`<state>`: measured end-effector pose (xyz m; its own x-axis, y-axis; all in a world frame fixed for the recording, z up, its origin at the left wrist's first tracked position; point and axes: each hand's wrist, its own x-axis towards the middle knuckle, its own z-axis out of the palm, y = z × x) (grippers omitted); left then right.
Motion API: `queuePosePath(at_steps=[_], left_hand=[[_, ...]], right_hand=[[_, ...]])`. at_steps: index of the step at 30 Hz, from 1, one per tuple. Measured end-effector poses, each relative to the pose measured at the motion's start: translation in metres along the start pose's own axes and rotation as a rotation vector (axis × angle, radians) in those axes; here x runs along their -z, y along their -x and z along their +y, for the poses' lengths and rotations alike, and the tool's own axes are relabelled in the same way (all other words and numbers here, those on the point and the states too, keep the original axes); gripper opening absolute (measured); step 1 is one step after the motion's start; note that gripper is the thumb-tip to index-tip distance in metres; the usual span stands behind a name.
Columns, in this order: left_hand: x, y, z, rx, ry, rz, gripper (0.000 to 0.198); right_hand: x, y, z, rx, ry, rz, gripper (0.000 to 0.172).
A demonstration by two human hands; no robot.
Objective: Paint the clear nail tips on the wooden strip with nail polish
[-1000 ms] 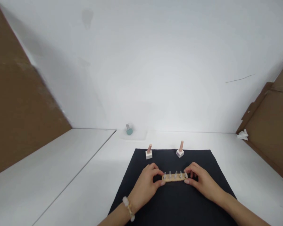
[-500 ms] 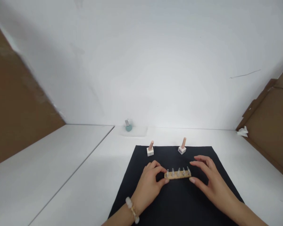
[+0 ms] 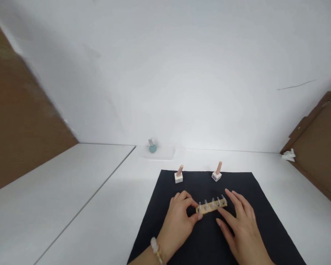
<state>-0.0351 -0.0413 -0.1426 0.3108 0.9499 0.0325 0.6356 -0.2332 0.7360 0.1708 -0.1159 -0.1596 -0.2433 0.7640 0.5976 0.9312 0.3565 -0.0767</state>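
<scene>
A short wooden strip (image 3: 209, 211) carries several clear nail tips (image 3: 213, 202) standing upright in a row. It sits slightly slanted, right end farther away, over the black mat (image 3: 201, 239). Thumb and fingers of my left hand (image 3: 179, 221) pinch the strip's left end. Around its right end, my right hand (image 3: 244, 228) has its fingers spread, one fingertip at the front edge and others beyond the end nail tip. Whether that fingertip presses on the strip I cannot tell. A bracelet (image 3: 155, 246) circles my left wrist.
Two white nail polish bottles with pink caps, a left one (image 3: 178, 177) and a right one (image 3: 216, 175), stand at the mat's far edge. Farther back, a teal bottle (image 3: 152, 148) is by a clear tray (image 3: 165, 156). Crumpled white tissue (image 3: 288, 155) lies at the right wall.
The strip has turned, its left end now nearer me. My right hand has come in closer, one fingertip now at the strip's front edge. The whole view has shifted slightly.
</scene>
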Motion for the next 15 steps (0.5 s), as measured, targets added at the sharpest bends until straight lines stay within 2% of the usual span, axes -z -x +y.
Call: queuePosePath(at_steps=[5, 10, 15], left_hand=[[-0.002, 0.007, 0.005, 0.056, 0.060, -0.011, 0.014], [-0.005, 0.010, 0.006, 0.015, 0.031, -0.037, 0.014], [-0.002, 0.007, 0.002, -0.014, -0.014, -0.051, 0.013]], right_hand=[[-0.014, -0.007, 0.001, -0.046, -0.026, 0.011, 0.023], [-0.026, -0.007, 0.003, -0.151, -0.125, -0.010, 0.019], [-0.018, -0.008, 0.002, -0.148, -0.246, 0.022, 0.022]])
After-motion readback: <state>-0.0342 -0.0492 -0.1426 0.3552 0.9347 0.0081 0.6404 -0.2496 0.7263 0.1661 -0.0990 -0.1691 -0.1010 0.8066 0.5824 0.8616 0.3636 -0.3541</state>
